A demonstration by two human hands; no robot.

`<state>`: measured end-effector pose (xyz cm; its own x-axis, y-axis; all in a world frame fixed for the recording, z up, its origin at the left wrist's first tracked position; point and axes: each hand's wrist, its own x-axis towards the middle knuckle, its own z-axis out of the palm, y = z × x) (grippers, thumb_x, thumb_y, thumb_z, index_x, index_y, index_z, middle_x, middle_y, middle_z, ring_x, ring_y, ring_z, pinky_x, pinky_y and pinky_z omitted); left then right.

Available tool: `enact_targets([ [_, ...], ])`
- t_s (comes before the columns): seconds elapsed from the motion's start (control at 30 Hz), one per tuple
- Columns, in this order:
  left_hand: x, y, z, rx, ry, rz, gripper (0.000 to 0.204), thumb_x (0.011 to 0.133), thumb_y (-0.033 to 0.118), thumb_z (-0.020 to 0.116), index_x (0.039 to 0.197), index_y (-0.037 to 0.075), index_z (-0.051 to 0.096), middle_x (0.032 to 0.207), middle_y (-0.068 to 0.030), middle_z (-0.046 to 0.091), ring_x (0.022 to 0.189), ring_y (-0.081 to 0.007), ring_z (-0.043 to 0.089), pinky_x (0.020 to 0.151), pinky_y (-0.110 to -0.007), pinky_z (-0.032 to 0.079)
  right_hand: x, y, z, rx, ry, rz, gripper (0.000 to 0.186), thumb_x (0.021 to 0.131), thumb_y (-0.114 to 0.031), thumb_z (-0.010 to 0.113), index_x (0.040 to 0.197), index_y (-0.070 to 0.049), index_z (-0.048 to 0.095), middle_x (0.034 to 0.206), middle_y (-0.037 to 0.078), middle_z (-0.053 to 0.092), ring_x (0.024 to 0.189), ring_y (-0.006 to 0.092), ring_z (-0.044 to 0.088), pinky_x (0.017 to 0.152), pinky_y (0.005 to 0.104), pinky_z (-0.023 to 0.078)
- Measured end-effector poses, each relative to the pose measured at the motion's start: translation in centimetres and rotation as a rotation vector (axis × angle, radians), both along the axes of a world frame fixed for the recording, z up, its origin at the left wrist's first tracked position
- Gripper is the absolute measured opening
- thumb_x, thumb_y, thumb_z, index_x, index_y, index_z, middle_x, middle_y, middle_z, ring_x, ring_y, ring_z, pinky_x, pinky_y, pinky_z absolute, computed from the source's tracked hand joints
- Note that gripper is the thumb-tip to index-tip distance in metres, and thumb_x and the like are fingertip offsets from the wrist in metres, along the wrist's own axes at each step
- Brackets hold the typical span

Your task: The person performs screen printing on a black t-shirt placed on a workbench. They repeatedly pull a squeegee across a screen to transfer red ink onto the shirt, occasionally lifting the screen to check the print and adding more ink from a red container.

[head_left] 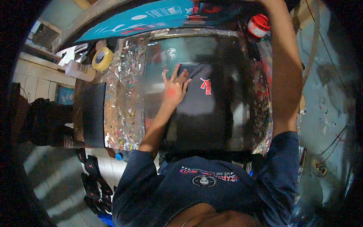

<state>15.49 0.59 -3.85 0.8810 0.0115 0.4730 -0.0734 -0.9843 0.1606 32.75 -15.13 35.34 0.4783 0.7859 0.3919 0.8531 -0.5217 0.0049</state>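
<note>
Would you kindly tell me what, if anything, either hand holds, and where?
The left hand lies spread at the upper left part of the red-printed black fabric, no grip visible; the right hand is outside view.

lettering (208, 87) on black cloth (200, 109), blue panel (151, 22), dark shirt (223, 202)

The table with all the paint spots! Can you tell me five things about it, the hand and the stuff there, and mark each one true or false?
1. The left hand is spread open. True.
2. A red print is on the dark cloth. True.
3. The red print lies to the left of the left hand. False: it lies to the right.
4. A yellow tape roll is at the upper left. True.
5. The yellow tape roll sits on the dark cloth. False: it is off to the cloth's left.
</note>
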Motion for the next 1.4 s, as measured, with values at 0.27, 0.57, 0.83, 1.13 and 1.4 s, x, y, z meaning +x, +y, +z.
enact_targets([
  [0.27, -14.3, 17.1, 7.8, -0.338, -0.211, 0.677, 0.034, 0.103, 0.032, 0.062, 0.127, 0.008, 0.060, 0.096, -0.0264, 0.073, 0.091, -0.0468, 0.072, 0.081, -0.050, 0.057, 4.6, 0.5, -1.4, 0.118, -0.007, 0.117, 0.094, 0.062, -0.053, 0.092, 0.133, 0.000, 0.061, 0.127, 0.023, 0.068, 0.117, 0.0364, 0.066, 0.101, 0.0425, 0.051],
  [0.57, -6.9, 11.6, 12.0, -0.310, -0.169, 0.534, 0.060, 0.087, 0.037, 0.075, 0.125, -0.007, 0.060, 0.120, -0.0279, 0.061, 0.114, -0.0451, 0.059, 0.098, -0.052, 0.049, 7.4, 0.1, -2.5, 0.147, -0.085, 0.058, 0.094, 0.068, -0.049, 0.091, 0.142, -0.001, 0.057, 0.127, 0.022, 0.068, 0.116, 0.0278, 0.065, 0.104, 0.0370, 0.047],
  [0.83, 9.3, -28.9, 7.4, -0.558, -0.187, -0.927, 0.019, 0.091, 0.027, 0.068, 0.102, 0.011, 0.069, 0.105, -0.0124, 0.067, 0.099, -0.0347, 0.065, 0.091, -0.046, 0.051, -0.4, 1.4, 0.8, 0.034, 0.035, 0.014, 0.103, 0.058, -0.062, 0.091, 0.125, 0.011, 0.064, 0.126, 0.032, 0.065, 0.114, 0.0420, 0.065, 0.100, 0.0437, 0.052],
  [1.13, 7.9, -18.8, 3.9, -0.517, -0.117, -0.913, 0.036, 0.101, 0.030, 0.061, 0.133, 0.013, 0.065, 0.138, -0.0160, 0.063, 0.122, -0.0373, 0.061, 0.110, -0.048, 0.047, 2.3, 1.7, 0.0, 0.056, -0.077, 0.091, 0.093, 0.057, -0.063, 0.089, 0.110, 0.011, 0.070, 0.107, 0.031, 0.072, 0.099, 0.0423, 0.071, 0.090, 0.0433, 0.055],
  [1.4, -3.5, 2.6, 6.1, -0.216, 0.209, -0.465, 0.121, 0.067, 0.071, 0.082, 0.159, 0.008, 0.034, 0.155, -0.0210, 0.044, 0.138, -0.0391, 0.047, 0.119, -0.056, 0.031, 3.8, 1.2, 1.1, 0.108, 0.022, 0.090, 0.089, 0.059, -0.060, 0.090, 0.112, 0.010, 0.072, 0.111, 0.029, 0.073, 0.101, 0.0391, 0.071, 0.091, 0.0413, 0.055],
])
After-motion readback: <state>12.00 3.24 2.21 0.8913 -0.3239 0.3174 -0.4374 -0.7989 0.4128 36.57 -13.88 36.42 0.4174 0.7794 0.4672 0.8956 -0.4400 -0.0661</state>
